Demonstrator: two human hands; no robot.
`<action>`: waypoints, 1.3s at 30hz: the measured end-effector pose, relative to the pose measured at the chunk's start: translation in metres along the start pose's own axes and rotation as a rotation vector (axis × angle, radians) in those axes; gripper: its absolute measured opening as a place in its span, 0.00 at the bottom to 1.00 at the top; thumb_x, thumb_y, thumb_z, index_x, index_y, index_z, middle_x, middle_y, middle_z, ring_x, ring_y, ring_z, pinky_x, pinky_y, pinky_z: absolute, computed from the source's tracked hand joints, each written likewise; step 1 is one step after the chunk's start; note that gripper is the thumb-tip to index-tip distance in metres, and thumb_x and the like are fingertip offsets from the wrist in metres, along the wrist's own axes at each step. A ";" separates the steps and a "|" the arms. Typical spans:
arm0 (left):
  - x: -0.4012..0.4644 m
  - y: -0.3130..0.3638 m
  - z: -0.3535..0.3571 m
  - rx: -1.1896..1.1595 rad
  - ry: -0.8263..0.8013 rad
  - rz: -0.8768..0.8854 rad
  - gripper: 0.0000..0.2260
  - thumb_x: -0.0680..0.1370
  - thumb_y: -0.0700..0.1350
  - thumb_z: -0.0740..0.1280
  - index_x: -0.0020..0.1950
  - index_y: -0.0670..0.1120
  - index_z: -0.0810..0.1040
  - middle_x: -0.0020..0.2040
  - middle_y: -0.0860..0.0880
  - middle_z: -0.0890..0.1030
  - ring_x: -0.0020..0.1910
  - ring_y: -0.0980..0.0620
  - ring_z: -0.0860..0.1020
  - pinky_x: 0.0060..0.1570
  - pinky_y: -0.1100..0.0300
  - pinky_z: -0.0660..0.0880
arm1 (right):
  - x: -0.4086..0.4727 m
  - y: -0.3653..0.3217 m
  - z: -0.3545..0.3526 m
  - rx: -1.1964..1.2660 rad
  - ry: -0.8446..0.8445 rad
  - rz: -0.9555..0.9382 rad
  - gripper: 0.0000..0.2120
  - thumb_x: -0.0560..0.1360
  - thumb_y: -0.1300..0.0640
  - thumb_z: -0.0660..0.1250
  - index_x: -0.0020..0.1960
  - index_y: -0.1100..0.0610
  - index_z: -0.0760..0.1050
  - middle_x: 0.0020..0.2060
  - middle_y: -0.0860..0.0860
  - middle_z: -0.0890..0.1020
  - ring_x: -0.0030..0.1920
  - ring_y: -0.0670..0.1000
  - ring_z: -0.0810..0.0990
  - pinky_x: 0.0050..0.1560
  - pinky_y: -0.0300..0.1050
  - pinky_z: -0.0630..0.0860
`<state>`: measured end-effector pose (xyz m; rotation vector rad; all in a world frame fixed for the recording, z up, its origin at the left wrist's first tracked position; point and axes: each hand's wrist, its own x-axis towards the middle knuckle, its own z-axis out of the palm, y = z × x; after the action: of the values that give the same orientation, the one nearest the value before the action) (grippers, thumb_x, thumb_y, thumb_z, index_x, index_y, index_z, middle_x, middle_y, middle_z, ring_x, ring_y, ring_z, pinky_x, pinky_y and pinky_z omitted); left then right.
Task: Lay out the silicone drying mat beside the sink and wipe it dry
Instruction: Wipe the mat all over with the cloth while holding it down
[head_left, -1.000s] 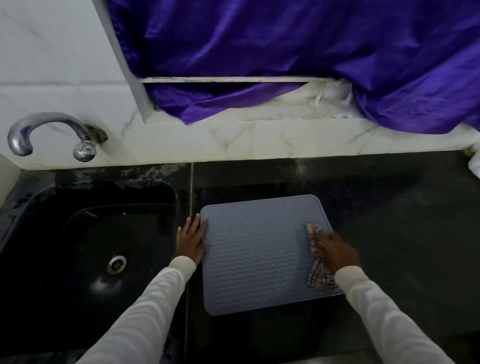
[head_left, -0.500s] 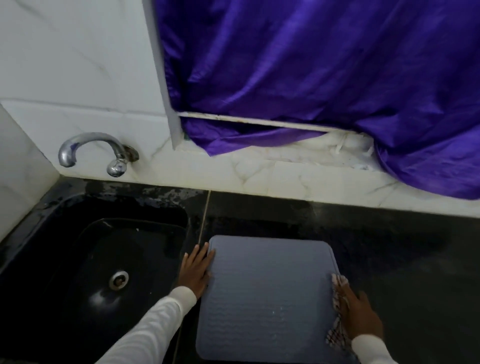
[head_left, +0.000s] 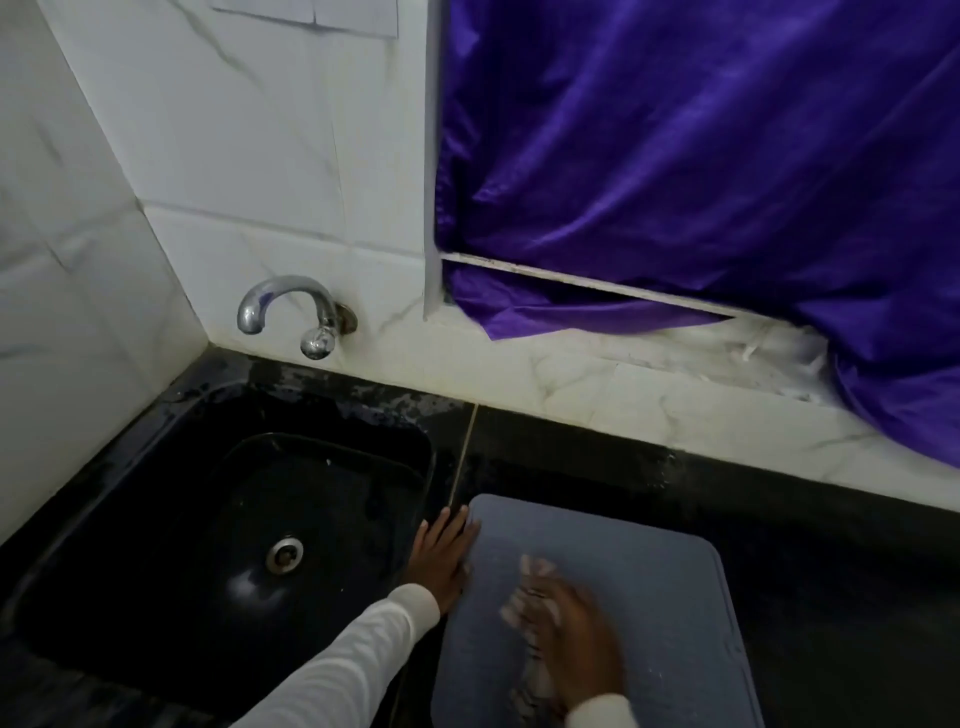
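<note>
The grey-blue silicone drying mat (head_left: 660, 587) lies flat on the dark counter just right of the black sink (head_left: 171, 530). My left hand (head_left: 441, 556) rests with straight fingers on the mat's left edge, beside the sink rim. My right hand (head_left: 566, 634), blurred by motion, presses a checked cloth (head_left: 530, 680) onto the middle of the mat. Only part of the cloth shows from under the hand. The mat's near edge runs out of the bottom of the view.
A chrome tap (head_left: 296, 312) juts from the white tiled wall above the sink. A purple curtain (head_left: 701, 156) hangs over the window ledge behind the counter. Dark counter (head_left: 841, 597) stretches to the right of the mat.
My right hand has swept the cloth from the mat's right edge to its middle. The left hand has stayed on the left edge. The view has tilted up and leftward.
</note>
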<state>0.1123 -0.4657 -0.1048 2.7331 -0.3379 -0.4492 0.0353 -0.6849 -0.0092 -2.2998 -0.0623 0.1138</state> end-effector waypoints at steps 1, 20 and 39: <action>-0.003 0.005 -0.009 0.001 -0.013 -0.019 0.31 0.75 0.53 0.56 0.77 0.58 0.50 0.78 0.58 0.39 0.76 0.52 0.43 0.69 0.58 0.31 | -0.001 -0.011 0.020 -0.076 -0.026 0.003 0.18 0.77 0.50 0.63 0.65 0.37 0.72 0.63 0.39 0.71 0.62 0.39 0.72 0.64 0.31 0.68; -0.010 0.021 -0.026 -0.034 0.051 0.015 0.31 0.73 0.54 0.40 0.77 0.55 0.44 0.75 0.56 0.36 0.76 0.50 0.38 0.68 0.54 0.29 | -0.025 -0.001 0.031 -0.622 0.019 0.141 0.15 0.69 0.49 0.61 0.50 0.49 0.82 0.37 0.53 0.80 0.22 0.52 0.76 0.17 0.46 0.70; -0.008 0.020 -0.020 0.007 0.082 0.005 0.27 0.80 0.50 0.52 0.78 0.54 0.47 0.79 0.52 0.46 0.77 0.50 0.41 0.73 0.46 0.39 | -0.062 0.132 -0.140 -0.584 0.133 0.643 0.25 0.80 0.45 0.54 0.76 0.40 0.54 0.61 0.56 0.71 0.53 0.63 0.78 0.51 0.52 0.74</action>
<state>0.1087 -0.4753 -0.0775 2.7478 -0.3260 -0.3341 -0.0107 -0.8821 -0.0102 -2.8146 0.8138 0.3010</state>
